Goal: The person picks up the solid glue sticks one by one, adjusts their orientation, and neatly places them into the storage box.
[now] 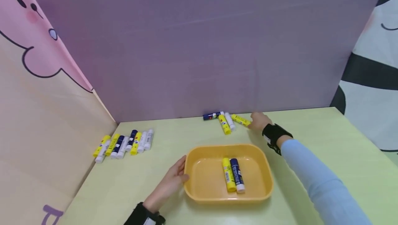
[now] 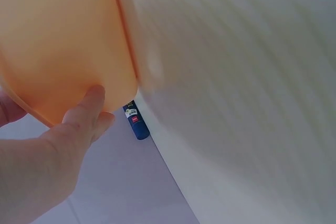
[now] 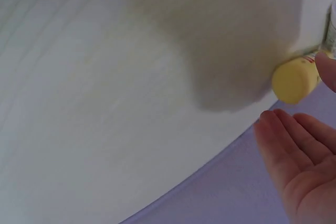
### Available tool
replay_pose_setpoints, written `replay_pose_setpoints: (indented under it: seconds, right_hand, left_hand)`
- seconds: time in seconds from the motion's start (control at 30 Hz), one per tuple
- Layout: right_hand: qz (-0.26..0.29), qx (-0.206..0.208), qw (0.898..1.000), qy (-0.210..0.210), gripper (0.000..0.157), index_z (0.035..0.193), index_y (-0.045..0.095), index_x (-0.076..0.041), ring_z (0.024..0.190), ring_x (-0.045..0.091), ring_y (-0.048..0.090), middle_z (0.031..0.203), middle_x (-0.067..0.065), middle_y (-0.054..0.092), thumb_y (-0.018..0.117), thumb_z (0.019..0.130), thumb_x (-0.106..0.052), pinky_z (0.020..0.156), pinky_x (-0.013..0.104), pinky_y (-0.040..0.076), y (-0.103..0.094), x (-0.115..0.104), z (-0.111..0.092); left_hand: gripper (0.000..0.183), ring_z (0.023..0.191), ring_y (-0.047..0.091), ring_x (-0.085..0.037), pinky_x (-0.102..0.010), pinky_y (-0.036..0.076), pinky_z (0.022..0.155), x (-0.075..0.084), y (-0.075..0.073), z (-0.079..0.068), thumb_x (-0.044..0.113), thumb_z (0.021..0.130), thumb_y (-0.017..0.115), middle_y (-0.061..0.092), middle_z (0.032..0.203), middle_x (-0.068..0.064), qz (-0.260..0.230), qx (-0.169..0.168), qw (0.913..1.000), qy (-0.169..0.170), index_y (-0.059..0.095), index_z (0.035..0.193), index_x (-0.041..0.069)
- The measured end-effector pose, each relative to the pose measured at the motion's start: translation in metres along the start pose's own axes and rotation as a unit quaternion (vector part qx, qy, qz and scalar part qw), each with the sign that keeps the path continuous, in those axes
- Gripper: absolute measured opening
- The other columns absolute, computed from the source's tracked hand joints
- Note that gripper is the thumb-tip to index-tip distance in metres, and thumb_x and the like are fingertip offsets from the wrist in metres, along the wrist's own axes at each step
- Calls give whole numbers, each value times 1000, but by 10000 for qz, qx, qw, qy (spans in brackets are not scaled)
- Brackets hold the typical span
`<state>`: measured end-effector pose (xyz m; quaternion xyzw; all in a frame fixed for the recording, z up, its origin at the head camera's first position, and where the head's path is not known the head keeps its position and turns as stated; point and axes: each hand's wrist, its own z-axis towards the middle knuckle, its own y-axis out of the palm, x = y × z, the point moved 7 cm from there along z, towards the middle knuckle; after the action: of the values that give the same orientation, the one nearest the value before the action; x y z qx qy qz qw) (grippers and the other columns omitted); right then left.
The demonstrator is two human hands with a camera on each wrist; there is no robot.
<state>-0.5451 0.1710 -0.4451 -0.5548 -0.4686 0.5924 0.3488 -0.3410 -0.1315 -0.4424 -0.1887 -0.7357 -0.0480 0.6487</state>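
My left hand (image 1: 170, 181) holds the left rim of a yellow-orange plastic tray (image 1: 228, 199), thumb over the edge and fingers against the outer wall. Inside the tray lie a yellow glue stick (image 1: 229, 175) and a dark blue one with a white end (image 1: 237, 176), side by side. At the back edge of the table, my right hand (image 1: 259, 121) reaches to another yellow glue stick (image 1: 240, 119). In the right wrist view its fingers (image 3: 294, 140) are extended, and the thumb (image 3: 326, 69) overlaps the yellow glue stick (image 3: 295, 80).
Left of the right hand lie a blue glue stick (image 1: 212, 116), a yellow one (image 1: 224, 125) and a white one (image 1: 229, 121). Several more, such as a white glue stick (image 1: 149, 139), form a row at the table's left side. A purple panel (image 1: 186, 62) stands behind.
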Motion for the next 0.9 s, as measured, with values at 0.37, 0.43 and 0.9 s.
replay_pose_setpoints:
  seconds: [0.37,0.43,0.9]
  right_hand:
    - [-124,247,9995,150,17,93,62,4,72,29,58,86,16,64,61,81,-9,68,43,48,8,-8,4]
    - [-173,260,9994,163,19,96,63,4,73,29,58,87,17,64,61,81,-8,68,43,48,9,-9,4]
    - [-115,596,9981,86,25,103,63,7,78,32,60,94,21,65,60,80,-4,73,45,48,11,-6,6]
  left_hand:
    - [70,134,24,-41,-49,25,107,0,-1,2,-7,84,43,15,146,-30,-80,-54,10000,-17,5,142,-9]
    - [69,134,23,-41,-49,24,107,1,-1,2,-7,84,43,15,147,-29,-77,-68,9999,-38,5,143,-9]
    - [71,135,22,-40,-49,23,107,0,-1,2,-6,83,44,14,147,-29,-17,-33,10000,-14,6,143,-8]
